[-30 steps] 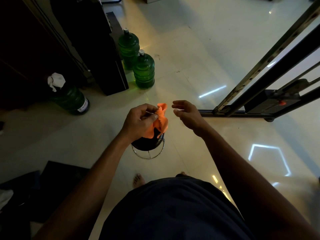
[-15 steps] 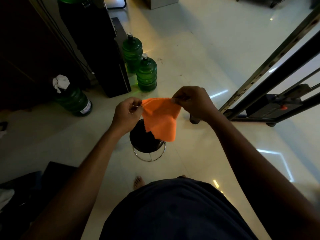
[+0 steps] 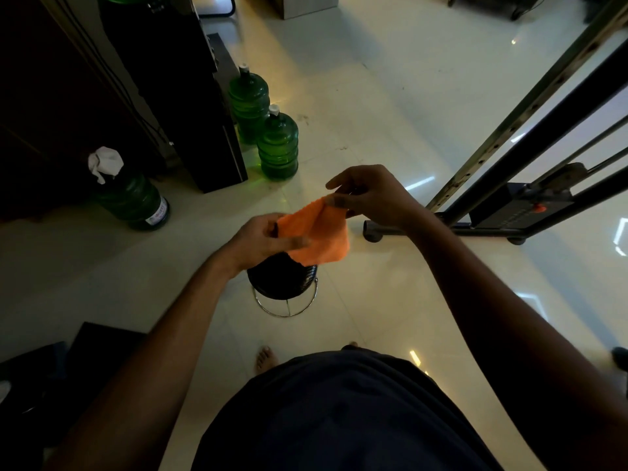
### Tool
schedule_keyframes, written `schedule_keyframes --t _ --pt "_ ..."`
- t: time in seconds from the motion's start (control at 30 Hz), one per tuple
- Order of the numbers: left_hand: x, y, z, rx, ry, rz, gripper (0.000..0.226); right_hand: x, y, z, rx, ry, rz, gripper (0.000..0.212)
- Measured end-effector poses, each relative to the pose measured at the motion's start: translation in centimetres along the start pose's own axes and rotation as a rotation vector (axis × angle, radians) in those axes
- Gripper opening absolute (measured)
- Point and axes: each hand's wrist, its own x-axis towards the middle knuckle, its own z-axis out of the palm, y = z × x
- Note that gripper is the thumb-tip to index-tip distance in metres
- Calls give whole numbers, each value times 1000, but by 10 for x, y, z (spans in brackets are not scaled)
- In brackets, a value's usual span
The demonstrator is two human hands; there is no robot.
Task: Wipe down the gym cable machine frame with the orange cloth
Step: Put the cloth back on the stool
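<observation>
The orange cloth (image 3: 317, 234) hangs spread between my two hands in front of me, above a black round stool. My left hand (image 3: 261, 237) holds the cloth's left edge with thumb and fingers across it. My right hand (image 3: 370, 195) pinches the upper right corner. The cable machine frame (image 3: 530, 117) rises at the right as a slanted steel rail with holes and black bars, apart from both hands. Its base (image 3: 452, 229) lies on the floor, with a weight block and an orange pin (image 3: 540, 209).
A black stool (image 3: 282, 283) with a chrome ring stands below the cloth. Green water jugs (image 3: 277, 147) and another jug (image 3: 136, 198) stand at the left beside a tall black cabinet (image 3: 176, 96). My bare foot (image 3: 265, 358) is on the glossy tiled floor.
The cloth went from bunched in my left hand to stretched between both hands; it now slants, with my right hand higher and my left hand lower over its edge.
</observation>
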Motion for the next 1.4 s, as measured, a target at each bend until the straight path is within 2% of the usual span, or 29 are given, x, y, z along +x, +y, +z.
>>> schedule_keyframes --t 0.1,0.2,0.27,0.3,0.4,0.47,0.53,0.63,0.7,0.8,0.9,1.0,1.1,1.17,1.27,1.33,1.4 --pt "1 -6 7 -29 -47 -71 53 -2 -5 -2 167 -6 24 30" --pt "-5 -3 13 -400 -147 -67 41 -5 -4 -5 422 66 83 32" --pt "-11 8 17 -625 -159 -47 40 -5 0 6 535 91 166 40" --pt "-11 12 19 -684 -138 -43 42 -7 5 16 567 43 240 50" --pt "-8 17 21 -781 -46 -45 47 -21 29 60 712 -237 429 92" --pt "-6 15 16 -790 32 -52 41 -32 50 84 773 -317 474 107" --pt "-4 10 8 -718 86 -50 43 -39 59 97 742 -299 455 97" --pt "-4 6 -2 -562 60 -130 51 -42 54 99 719 -113 386 58" --pt "-3 -6 -5 -404 57 -176 59 -41 50 97 619 -2 348 42" --pt "-1 -24 -8 -343 179 -190 64 -43 54 97 457 105 277 48" --pt "0 -29 -8 -266 279 -178 66 -45 63 101 470 189 248 52" --pt "5 -33 -9 -144 378 -221 85 -43 64 104 427 245 280 39" --pt "8 -34 -13 -60 493 -220 89 -38 69 110 330 303 233 29" --pt "8 -35 -19 -64 484 -191 84 -36 71 114 332 320 223 34" --pt "6 -37 -29 -41 381 -106 59 -33 68 117 302 331 209 48" --pt "5 -37 -35 -4 322 -34 45 -32 67 115 215 334 178 45" --pt "4 -36 -41 58 312 13 41 -30 66 115 113 327 153 40"
